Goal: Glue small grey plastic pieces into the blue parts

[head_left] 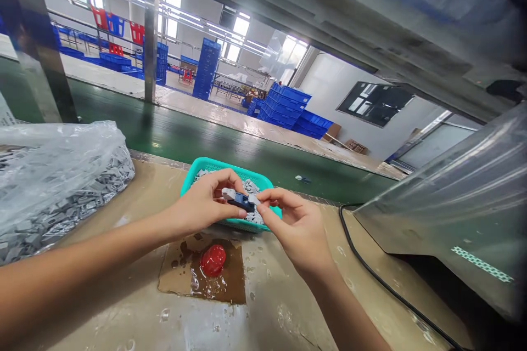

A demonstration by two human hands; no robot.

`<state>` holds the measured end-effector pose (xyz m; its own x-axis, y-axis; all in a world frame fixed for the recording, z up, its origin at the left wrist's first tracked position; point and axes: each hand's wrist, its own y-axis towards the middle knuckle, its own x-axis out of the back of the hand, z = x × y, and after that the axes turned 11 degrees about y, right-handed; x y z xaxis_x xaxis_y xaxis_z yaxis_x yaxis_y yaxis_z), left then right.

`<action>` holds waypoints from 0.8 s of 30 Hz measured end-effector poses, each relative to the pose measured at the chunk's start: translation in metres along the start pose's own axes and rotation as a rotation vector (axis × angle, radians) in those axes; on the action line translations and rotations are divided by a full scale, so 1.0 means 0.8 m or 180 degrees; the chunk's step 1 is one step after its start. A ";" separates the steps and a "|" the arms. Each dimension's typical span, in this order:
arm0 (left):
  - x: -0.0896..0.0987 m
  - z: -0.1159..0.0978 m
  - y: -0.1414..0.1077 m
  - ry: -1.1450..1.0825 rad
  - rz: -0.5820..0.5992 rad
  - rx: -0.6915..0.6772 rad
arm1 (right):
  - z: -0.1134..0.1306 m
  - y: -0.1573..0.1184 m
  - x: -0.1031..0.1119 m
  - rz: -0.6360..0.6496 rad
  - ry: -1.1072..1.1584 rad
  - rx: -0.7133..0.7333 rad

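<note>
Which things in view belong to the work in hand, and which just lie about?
Likely in use:
dark part, left hand
light grey piece, right hand
teal basket of grey pieces
perhaps red lump, bagged grey parts

Likely just about:
black cable
blue crates

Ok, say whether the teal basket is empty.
Not empty: grey pieces lie inside the teal basket; how full it is, I cannot tell.

Left hand (208, 197) has dark piece (239, 201) in its grip; right hand (294, 225) pinches pale bit (254, 199) at its end. Turquoise basket (230, 166) just below. Red lump (213, 260) on wet brown square (175, 279), table (135, 312). Clear bag (82, 145) left.
</note>
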<state>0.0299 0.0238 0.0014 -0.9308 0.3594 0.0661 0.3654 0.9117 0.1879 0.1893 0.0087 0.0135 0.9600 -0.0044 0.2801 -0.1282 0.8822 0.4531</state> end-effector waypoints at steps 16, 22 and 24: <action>-0.007 0.011 0.007 -0.0179 -0.0585 -0.0123 | -0.005 -0.016 -0.022 0.0346 -0.0972 0.0956; 0.030 0.002 0.028 -0.0810 -0.1005 -0.0055 | -0.018 0.055 0.011 0.0580 -0.1136 0.0541; 0.050 -0.003 0.033 -0.1035 -0.0872 -0.0017 | -0.030 0.069 0.018 0.0863 -0.1454 0.0329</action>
<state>0.0026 0.0615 0.0116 -0.9425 0.1488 -0.2993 0.1039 0.9815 0.1606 0.2019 0.0687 0.0222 0.6860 -0.0077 0.7276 -0.4022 0.8292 0.3880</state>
